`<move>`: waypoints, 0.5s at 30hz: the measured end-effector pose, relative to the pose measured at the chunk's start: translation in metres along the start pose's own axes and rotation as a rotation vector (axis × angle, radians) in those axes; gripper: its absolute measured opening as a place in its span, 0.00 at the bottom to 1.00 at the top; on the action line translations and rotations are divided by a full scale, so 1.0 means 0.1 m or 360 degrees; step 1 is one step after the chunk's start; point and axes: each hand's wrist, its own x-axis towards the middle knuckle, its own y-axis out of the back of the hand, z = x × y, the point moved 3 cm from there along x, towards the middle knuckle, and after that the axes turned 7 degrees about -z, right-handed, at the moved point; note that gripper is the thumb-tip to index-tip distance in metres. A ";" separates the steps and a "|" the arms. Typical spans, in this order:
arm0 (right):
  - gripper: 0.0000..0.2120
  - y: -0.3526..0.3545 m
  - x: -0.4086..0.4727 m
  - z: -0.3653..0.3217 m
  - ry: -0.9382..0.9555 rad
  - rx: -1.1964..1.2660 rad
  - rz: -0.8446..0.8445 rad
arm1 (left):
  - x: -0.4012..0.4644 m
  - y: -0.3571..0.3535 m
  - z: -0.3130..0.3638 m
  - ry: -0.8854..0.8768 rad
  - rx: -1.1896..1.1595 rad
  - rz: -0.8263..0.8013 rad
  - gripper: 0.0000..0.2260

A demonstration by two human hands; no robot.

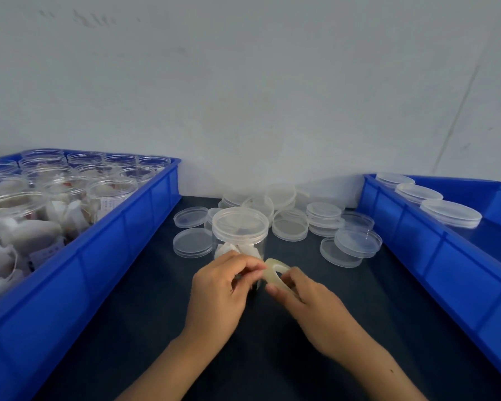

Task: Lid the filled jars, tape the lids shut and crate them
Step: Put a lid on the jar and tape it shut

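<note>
While pinching the loose end of the tape, left hand [223, 287] close in front of the jar [239, 241], fingers [250, 269] curled together on the strip. Right hand [310, 302] just beside it, fingers and thumb curled round the tape roll [274, 274], a pale yellowish ring held tilted, touching the left fingertips. Both hands low over the dark surface [145, 328], forearms reaching in from the near edge.

Jar upright at the middle of the surface, clear, with white packets inside, capped by a clear lid [240, 222]. Lower part of the jar hidden behind the hands; whether tape already touches it, cannot tell.

Loose lids [324, 227] scattered behind and beside the jar, some flat, some stacked or leaning on each other, near the wall [243, 96].

Left crate [128, 241], blue, packed with open-topped jars [110, 195] of white packets. Right crate [417, 241], blue, holding three lidded jars [450, 212] in a row along its far side.
</note>
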 end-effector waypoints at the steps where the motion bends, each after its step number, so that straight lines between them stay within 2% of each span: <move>1: 0.16 0.03 -0.01 0.02 -0.0013 -0.0024 0.0014 | 0.01 0.03 -0.01 0.0029 -0.0014 0.0040 0.07; 3: 0.11 0.10 -0.01 0.05 -0.0010 -0.0064 0.0057 | 0.03 0.09 -0.02 0.0044 0.0046 0.0043 0.07; 6: 0.08 0.14 -0.03 0.03 0.0071 0.0070 0.0097 | 0.02 0.07 -0.02 -0.0006 0.0172 -0.0104 0.07; 12: 0.11 0.09 -0.06 -0.08 0.0183 -0.0058 0.0093 | -0.04 -0.04 0.00 0.0088 0.0144 -0.0246 0.14; 15: 0.11 0.13 -0.07 -0.07 0.0197 -0.0133 0.0086 | -0.04 -0.05 -0.02 0.0122 0.0150 -0.0242 0.14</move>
